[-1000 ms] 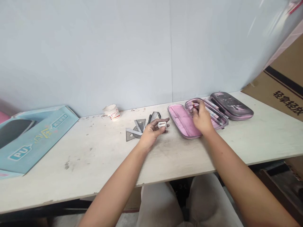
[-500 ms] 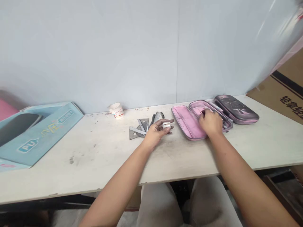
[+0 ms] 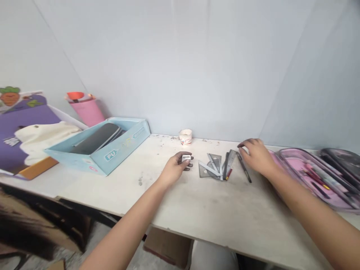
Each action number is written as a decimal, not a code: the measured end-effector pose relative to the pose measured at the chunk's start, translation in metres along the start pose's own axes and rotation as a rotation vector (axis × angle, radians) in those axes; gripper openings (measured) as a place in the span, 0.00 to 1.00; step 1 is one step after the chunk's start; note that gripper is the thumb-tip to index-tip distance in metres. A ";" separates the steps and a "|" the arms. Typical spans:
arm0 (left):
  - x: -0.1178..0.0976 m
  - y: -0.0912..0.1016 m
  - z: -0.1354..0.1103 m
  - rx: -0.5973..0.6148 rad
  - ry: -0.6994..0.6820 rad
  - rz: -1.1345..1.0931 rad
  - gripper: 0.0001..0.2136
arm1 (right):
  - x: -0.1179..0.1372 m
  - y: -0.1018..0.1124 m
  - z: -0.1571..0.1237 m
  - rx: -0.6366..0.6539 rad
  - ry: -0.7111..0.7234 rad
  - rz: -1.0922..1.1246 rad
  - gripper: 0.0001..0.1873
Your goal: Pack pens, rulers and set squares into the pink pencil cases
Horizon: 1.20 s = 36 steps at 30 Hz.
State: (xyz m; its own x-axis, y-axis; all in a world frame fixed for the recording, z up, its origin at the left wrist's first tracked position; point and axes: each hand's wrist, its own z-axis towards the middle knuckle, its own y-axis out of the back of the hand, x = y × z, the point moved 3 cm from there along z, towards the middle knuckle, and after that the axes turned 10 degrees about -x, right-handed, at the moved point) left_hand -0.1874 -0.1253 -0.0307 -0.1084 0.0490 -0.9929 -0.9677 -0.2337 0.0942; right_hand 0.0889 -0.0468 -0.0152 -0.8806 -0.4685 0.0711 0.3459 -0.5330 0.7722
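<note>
My left hand [image 3: 174,169] is closed on a small white sharpener [image 3: 186,158], held just above the white table [image 3: 197,202]. To its right lies a pile of grey set squares and rulers [image 3: 215,167] with a dark pen [image 3: 244,167] beside it. My right hand [image 3: 256,155] hovers palm down over the far end of that pen, fingers loosely spread, with nothing visible in it. An open pink pencil case [image 3: 315,176] with pens inside lies at the right edge.
A light blue box [image 3: 107,148] holding a dark flat object sits at the left, with a purple box [image 3: 19,127] and a pink container [image 3: 87,109] behind it. A small paper cup [image 3: 185,136] stands by the wall. A cardboard box [image 3: 168,245] sits under the table.
The view has swung left. My right hand left the pencil case and moved over to the pen and rulers. My left hand still holds the sharpener.
</note>
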 end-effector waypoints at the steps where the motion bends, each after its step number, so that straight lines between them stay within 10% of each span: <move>1: 0.001 0.013 0.000 -0.016 0.003 0.008 0.15 | 0.021 -0.011 0.013 0.033 0.026 0.044 0.16; 6: 0.010 0.064 -0.002 -0.102 0.005 0.071 0.15 | 0.114 -0.061 0.062 0.153 0.060 0.189 0.20; 12: 0.014 0.095 0.013 -0.167 -0.071 0.093 0.11 | 0.150 -0.097 0.097 0.291 -0.021 0.029 0.19; 24: -0.027 0.069 0.069 -0.270 -0.583 0.776 0.10 | 0.193 -0.089 0.066 0.221 0.158 0.048 0.15; 29: -0.016 0.060 0.066 -0.151 -0.613 1.066 0.11 | 0.192 -0.090 0.065 0.226 0.166 0.051 0.15; 36: -0.020 0.059 0.061 -0.108 -0.519 0.928 0.09 | 0.189 -0.085 0.070 0.239 0.182 0.052 0.16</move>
State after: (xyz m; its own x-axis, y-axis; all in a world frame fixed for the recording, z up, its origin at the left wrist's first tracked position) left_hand -0.2562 -0.0809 -0.0008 -0.9007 0.2091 -0.3809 -0.4340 -0.4759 0.7650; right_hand -0.1294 -0.0402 -0.0233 -0.7839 -0.6207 0.0166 0.2839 -0.3345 0.8986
